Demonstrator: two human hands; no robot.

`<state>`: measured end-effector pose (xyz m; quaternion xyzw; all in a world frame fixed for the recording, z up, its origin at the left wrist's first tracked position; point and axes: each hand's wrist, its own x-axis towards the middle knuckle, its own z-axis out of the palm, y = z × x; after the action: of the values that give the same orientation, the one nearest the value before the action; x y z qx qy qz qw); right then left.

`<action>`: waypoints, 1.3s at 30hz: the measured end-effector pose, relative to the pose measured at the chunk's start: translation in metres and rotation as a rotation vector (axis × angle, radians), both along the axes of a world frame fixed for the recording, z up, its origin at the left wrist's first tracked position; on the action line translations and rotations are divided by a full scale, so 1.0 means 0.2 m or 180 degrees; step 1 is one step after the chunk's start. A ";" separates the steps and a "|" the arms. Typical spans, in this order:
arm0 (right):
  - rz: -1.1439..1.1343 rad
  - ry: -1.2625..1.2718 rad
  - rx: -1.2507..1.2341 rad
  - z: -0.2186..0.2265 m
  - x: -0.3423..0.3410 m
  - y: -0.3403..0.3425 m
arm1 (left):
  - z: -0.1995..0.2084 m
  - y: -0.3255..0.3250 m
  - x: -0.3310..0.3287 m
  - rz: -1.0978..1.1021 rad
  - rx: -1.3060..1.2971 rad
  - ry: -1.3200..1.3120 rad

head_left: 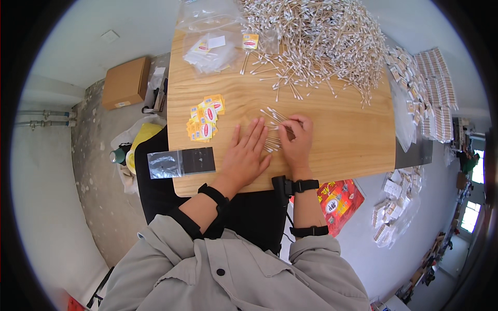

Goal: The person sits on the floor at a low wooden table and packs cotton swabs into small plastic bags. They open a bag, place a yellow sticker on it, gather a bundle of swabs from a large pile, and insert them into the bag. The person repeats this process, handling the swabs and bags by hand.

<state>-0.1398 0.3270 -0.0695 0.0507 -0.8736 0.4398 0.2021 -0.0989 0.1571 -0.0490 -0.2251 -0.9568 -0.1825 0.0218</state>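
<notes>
A small group of cotton swabs (pixel 272 143) with white tips and light wooden sticks lies on the wooden table (pixel 342 140). My left hand (pixel 245 159) rests flat beside it, fingers stretched out, the fingertips touching the stick ends. From the right, my right hand (pixel 298 146) curls its thumb and fingers around several of the swabs; its palm side is partly hidden. Left of my hands sits a loose stack of yellow and white cards (pixel 206 119) with red ovals. Closer to me, a clear plastic bag (pixel 166 164) lies by a dark flat rectangle (pixel 198 160) at the table's left edge.
A large heap of loose cotton swabs (pixel 316 41) covers the far table. Clear bags (pixel 210 52) lie at the far left. Packed swab bundles (pixel 438 93) are stacked to the right, with more packs (pixel 397 199) below. A cardboard box (pixel 126 83) stands on the left floor.
</notes>
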 end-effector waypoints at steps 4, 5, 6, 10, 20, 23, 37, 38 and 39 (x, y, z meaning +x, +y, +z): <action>0.0011 0.0091 0.0112 0.02 0.00 0.00 | 0.01 0.00 0.00 0.0008 -0.0007 -0.0024; 0.0017 0.0115 0.0162 0.03 0.00 0.00 | 0.01 0.00 0.00 0.0009 -0.0003 -0.0016; 0.0023 0.0139 0.0213 0.03 0.00 0.00 | 0.01 0.00 0.00 0.0009 0.0001 -0.0009; 0.0090 0.0212 0.0298 0.04 0.00 0.00 | 0.01 -0.01 0.00 0.0006 0.0007 0.0019; -0.0503 0.0152 0.0192 0.04 0.00 -0.02 | 0.00 -0.01 0.01 -0.0181 -0.0004 0.0096; -0.0125 0.0130 0.0550 0.03 0.00 0.00 | 0.00 -0.02 0.01 -0.0203 0.0075 0.0065; 0.0233 0.0121 0.0440 0.04 0.00 0.01 | 0.02 -0.01 0.00 -0.0057 0.0037 0.0009; 0.0120 0.0073 0.0173 0.04 0.01 0.01 | 0.01 -0.01 0.00 -0.0053 0.0040 0.0002; 0.0008 0.0025 -0.0095 0.03 0.02 0.02 | 0.01 -0.01 0.00 -0.0048 0.0042 -0.0005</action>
<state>-0.1366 0.3304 -0.0637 0.0504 -0.8661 0.4528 0.2057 -0.0983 0.1557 -0.0461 -0.2320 -0.9539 -0.1892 0.0211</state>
